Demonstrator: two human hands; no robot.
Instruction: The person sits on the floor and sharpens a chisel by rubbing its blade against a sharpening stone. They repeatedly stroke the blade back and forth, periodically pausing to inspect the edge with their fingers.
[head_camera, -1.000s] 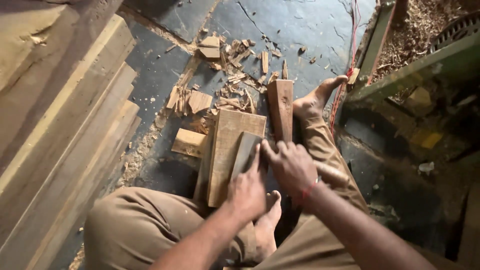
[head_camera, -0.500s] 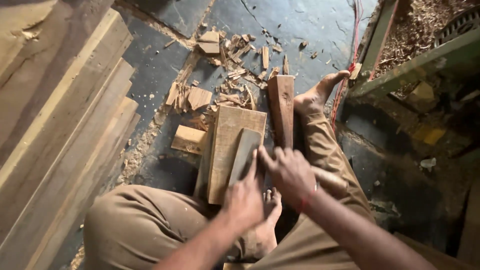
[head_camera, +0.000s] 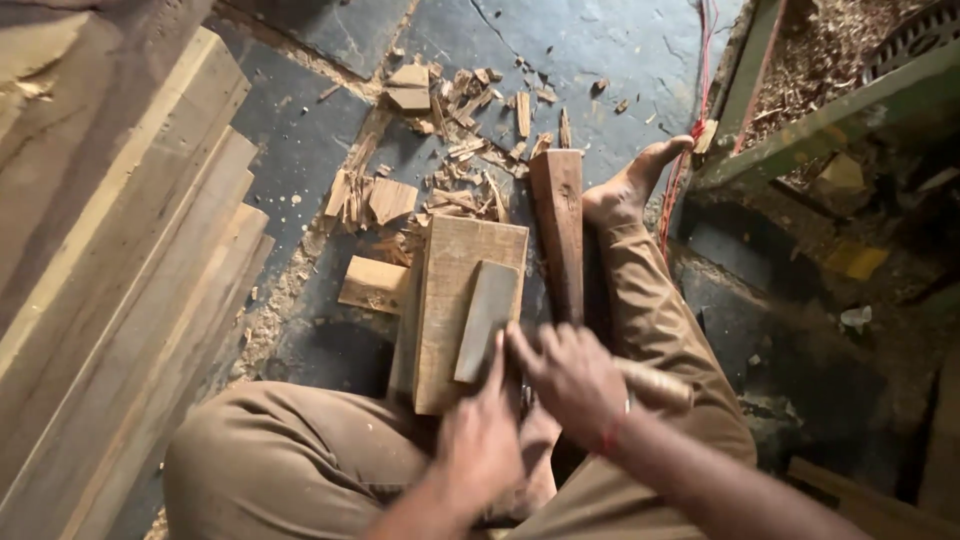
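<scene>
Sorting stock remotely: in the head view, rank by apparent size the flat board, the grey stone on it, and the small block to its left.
1. Board
2. Stone
3. Block, close to the stone in size, so this order is unsure.

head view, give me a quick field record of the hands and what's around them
left hand: fingers on near end of grey stone
right hand: grips wooden-handled tool, blade hidden
stone: flat on wooden block
tapered wood piece: right of block, beside bare foot
floor: dark slabs, wood chips
planks: stacked at left
</scene>
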